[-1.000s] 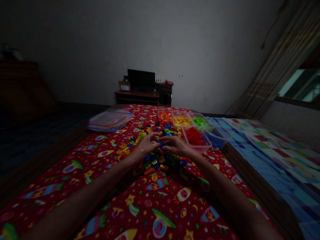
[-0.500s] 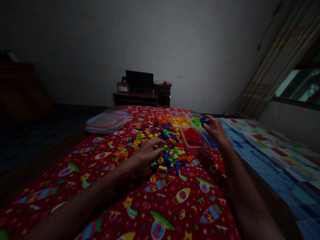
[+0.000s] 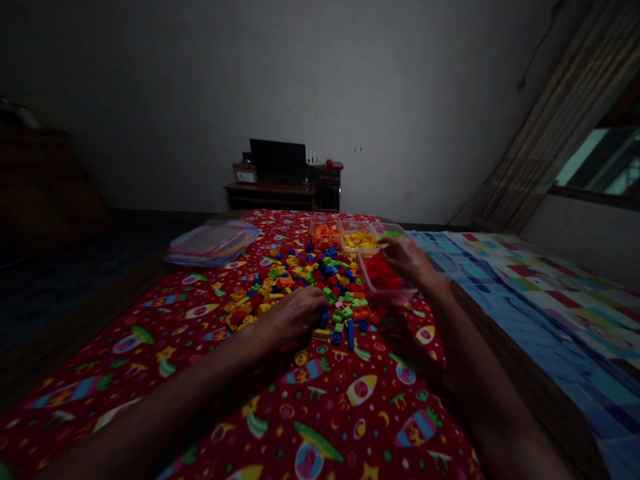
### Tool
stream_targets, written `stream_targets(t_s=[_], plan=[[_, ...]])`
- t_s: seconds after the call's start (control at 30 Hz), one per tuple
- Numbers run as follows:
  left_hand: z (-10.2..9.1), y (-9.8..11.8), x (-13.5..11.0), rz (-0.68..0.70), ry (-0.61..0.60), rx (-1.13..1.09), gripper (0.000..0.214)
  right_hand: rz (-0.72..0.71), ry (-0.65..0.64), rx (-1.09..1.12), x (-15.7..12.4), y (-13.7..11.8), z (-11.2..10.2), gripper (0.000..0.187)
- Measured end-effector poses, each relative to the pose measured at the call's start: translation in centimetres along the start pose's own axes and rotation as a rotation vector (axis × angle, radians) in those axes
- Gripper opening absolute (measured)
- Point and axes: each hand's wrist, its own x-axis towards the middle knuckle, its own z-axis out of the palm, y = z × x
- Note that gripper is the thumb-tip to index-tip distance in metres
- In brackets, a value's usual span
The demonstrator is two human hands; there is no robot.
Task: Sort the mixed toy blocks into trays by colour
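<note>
Amid a loose pile of toy building bricks (image 3: 300,273), my left hand (image 3: 295,315) has its fingers bent down and drawn together. Blue bricks show just under the fingertips; what the hand grips, if anything, is hidden. My right hand (image 3: 410,261) hovers at the upper right edge of the clear box of red bricks (image 3: 381,272). Its fingers point left, loosely bent and apart, and no brick shows in them. It covers part of the box of green bricks (image 3: 395,233). Behind the pile stand the boxes of yellow bricks (image 3: 360,240) and orange bricks (image 3: 325,233).
Flat clear lids (image 3: 215,243) lie stacked at the table's far left. A red patterned cloth (image 3: 350,413) covers the table. To the right is a bed with a checked blue sheet (image 3: 500,300). A monitor (image 3: 278,161) stands on a desk by the wall.
My right hand has moved left and toward me, away from the green bricks; the blue brick it held is no longer visible. My left hand has lowered and its fingers have closed in.
</note>
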Motion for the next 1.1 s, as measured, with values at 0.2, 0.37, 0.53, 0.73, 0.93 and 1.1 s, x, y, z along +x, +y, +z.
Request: stream_targets(t_s=[0.2, 0.37, 0.53, 0.73, 0.93, 1.1], plan=[[-2.4, -2.6, -0.5, -0.141, 0.140, 0.016, 0.027, -0.291, -0.363, 0.070, -1.6, -6.4, 2.4, 0.023], [-3.8, -3.5, 0.0, -0.272, 0.183, -0.014, 0.024, -0.445, -0.404, 0.020, -3.0, -8.2, 4.8, 0.021], [-3.9, -3.7, 0.2, -0.439, 0.216, -0.105, 0.028, -0.546, -0.313, -0.051, -4.7, -8.5, 7.4, 0.024], [-3.4, -3.2, 0.3, -0.470, 0.256, -0.194, 0.026, -0.466, -0.280, 0.015, -3.4, -7.8, 8.0, 0.027], [-2.7, -2.6, 0.4, -0.446, 0.207, -0.220, 0.025, -0.493, -0.200, 0.201, -3.1, -8.8, 7.8, 0.043], [-2.2, -2.9, 0.5, -0.473, 0.203, -0.366, 0.033, -0.440, -0.092, 0.208, -2.4, -8.0, 6.6, 0.031]])
